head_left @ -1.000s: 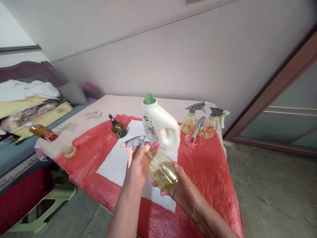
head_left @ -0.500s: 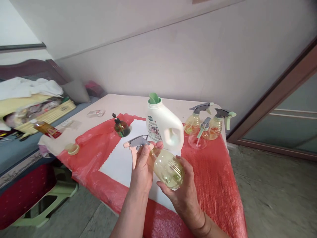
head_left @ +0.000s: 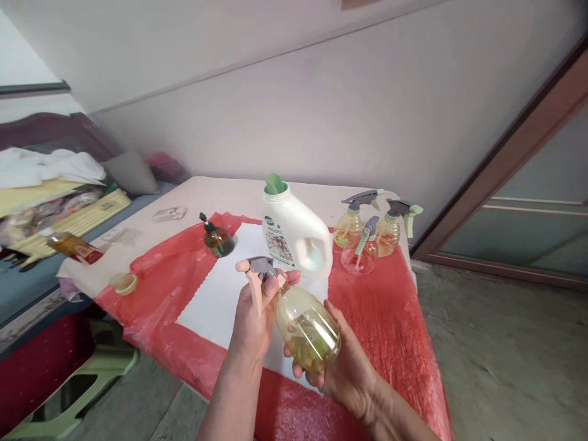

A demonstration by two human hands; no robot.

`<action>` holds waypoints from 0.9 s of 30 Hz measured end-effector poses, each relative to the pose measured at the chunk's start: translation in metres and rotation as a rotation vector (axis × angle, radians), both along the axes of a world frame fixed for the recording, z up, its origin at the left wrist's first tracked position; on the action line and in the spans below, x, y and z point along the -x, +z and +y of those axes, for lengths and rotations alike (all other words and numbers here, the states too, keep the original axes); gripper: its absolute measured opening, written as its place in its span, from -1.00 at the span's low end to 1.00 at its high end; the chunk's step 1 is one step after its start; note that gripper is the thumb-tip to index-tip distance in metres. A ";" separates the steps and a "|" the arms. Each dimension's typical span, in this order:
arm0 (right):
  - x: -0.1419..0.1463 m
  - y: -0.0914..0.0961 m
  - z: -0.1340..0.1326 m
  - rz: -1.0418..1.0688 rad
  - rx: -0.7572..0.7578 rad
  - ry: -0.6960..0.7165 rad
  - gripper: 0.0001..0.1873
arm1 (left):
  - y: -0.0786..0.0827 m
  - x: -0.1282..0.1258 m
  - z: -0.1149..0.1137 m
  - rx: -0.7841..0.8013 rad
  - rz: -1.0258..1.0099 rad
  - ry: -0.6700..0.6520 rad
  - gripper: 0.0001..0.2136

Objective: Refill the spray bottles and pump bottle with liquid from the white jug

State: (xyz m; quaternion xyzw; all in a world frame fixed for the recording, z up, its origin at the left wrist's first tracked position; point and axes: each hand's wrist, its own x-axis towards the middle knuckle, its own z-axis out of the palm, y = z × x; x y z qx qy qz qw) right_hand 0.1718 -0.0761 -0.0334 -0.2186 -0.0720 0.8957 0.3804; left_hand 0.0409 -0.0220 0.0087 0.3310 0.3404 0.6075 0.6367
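Between my hands, above the table, a clear yellowish spray bottle (head_left: 307, 324) is tilted with its base toward the lower right. Some liquid shows in its lower part. My left hand (head_left: 258, 312) is closed around the neck, just below the grey and peach trigger head (head_left: 260, 267). My right hand (head_left: 342, 361) wraps the base from below and the right, its fingertips showing under the bottle. Behind the spray bottle stands a white jug (head_left: 296, 236) with a label, a handle and a green piece (head_left: 274, 182) in its open mouth.
Three more spray bottles (head_left: 359, 252) stand at the right. A dark pump bottle (head_left: 218, 239) stands left of the jug. White paper (head_left: 206, 306) lies on red plastic (head_left: 390, 318). An oil-coloured bottle (head_left: 76, 246) and a round lid (head_left: 125, 283) are farther left, near a stool (head_left: 92, 380).
The spray bottle has turned in my hands, so its trigger points more toward me. My right hand has shifted its hold to beneath the base. The view has moved slightly right.
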 end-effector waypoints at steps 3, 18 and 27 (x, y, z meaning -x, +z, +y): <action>-0.001 0.001 -0.003 -0.023 -0.063 0.008 -0.28 | 0.001 0.003 0.001 0.047 -0.007 0.024 -0.78; -0.041 0.016 -0.008 -1.429 -0.996 -0.341 -0.18 | -0.014 -0.035 -0.021 0.002 0.578 -0.125 -0.66; -0.126 -0.001 0.012 -1.317 -0.619 -0.851 -0.42 | -0.007 -0.028 -0.010 0.017 0.515 -0.090 -0.39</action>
